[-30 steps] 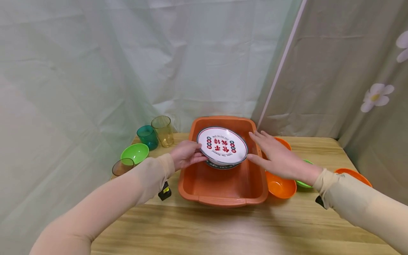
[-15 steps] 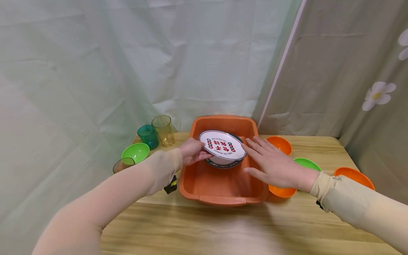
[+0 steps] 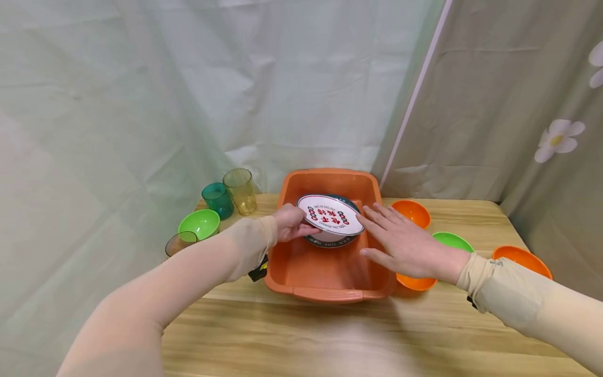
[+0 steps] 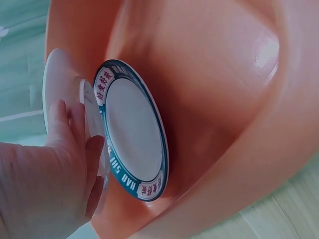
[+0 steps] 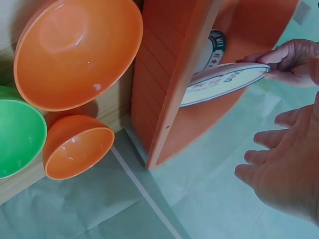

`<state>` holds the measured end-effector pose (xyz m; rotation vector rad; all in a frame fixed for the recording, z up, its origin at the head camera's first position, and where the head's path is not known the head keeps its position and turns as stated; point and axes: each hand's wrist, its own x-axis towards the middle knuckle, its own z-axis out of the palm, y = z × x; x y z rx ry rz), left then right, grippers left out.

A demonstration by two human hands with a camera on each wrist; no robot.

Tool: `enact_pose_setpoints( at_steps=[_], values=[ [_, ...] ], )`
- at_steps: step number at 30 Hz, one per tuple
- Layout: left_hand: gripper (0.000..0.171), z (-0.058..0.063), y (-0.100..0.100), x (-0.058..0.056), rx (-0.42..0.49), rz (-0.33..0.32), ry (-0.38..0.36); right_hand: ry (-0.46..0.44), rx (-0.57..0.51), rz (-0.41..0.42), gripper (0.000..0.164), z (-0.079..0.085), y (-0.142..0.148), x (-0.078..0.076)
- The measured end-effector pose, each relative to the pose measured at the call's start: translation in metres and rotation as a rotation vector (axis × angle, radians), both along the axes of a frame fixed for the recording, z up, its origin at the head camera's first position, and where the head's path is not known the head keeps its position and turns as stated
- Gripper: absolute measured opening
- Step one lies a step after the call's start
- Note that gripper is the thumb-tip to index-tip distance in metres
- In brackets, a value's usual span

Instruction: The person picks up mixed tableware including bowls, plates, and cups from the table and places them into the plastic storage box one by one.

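Note:
My left hand [image 3: 293, 222] grips the left edge of a white plate [image 3: 328, 215] with red characters. It holds this plate tilted, with the right side lower, above a second plate [image 4: 134, 129] with a dark green rim. That lower plate lies in an orange basin [image 3: 330, 296], and the held plate partly covers it in the head view. My right hand [image 3: 407, 243] hovers over the basin's right rim with its fingers straight and spread. In the right wrist view its fingertips are apart from the held plate.
Right of the basin stand orange bowls [image 3: 412, 212] and a green bowl [image 3: 453, 241]; another orange bowl [image 3: 523, 257] is farther right. Left are a teal cup [image 3: 218, 201], a yellow cup [image 3: 240, 192], a green bowl [image 3: 200, 224] and a brownish glass [image 3: 180, 244]. A curtain [image 3: 306, 94] hangs behind.
My left hand has moved right, and the held plate has tilted more steeply, showing more of the plate beneath. My right hand has shifted slightly left and down, its fingers still straight.

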<state>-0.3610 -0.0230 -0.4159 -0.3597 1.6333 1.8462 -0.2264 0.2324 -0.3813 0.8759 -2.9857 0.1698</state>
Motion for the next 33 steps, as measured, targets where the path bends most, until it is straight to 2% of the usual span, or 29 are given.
enact_pose_setpoints(
  at_steps=[10, 22, 28, 33],
  values=[
    [0.047, -0.004, 0.004, -0.005, -0.041, -0.003, -0.015, -0.009, 0.008, -0.001, 0.080, -0.005, 0.000, 0.000],
    [0.048, -0.009, 0.002, -0.010, -0.045, -0.033, -0.029, -0.015, 0.003, -0.012, 0.079, -0.008, 0.002, 0.000],
    [0.047, -0.011, -0.001, -0.014, -0.038, -0.027, -0.036, -0.020, 0.007, -0.011, 0.079, -0.010, 0.001, -0.001],
    [0.046, -0.010, -0.001, -0.013, -0.038, -0.030, -0.094, -0.023, 0.023, -0.013, 0.079, -0.013, 0.001, -0.002]
  ],
)
